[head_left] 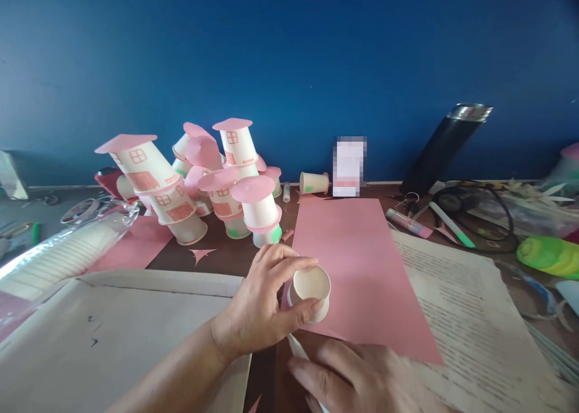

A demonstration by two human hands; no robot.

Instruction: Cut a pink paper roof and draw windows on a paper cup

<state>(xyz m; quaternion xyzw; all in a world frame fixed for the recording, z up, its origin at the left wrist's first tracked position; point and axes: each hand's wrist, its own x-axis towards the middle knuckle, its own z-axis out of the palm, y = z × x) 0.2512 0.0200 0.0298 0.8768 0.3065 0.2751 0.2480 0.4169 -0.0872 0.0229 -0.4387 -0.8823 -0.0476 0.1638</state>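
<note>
My left hand (262, 301) is wrapped round a small white paper cup (311, 292) standing upside down on the near left corner of a pink paper sheet (362, 274). My right hand (362, 380) lies low at the bottom edge, fingers curled round a thin white stick-like thing (296, 345) whose kind I cannot make out. Behind the cup stands a heap of paper-cup houses (203, 181) with pink round roofs and drawn pink windows.
A plastic sleeve of stacked white cups (58, 253) lies at the left over a flat cardboard piece (136, 328). Printed pages (465, 316) lie right of the pink sheet. A black flask (446, 145), markers (452, 225), a black cable (493, 220) and a green object (549, 255) crowd the right.
</note>
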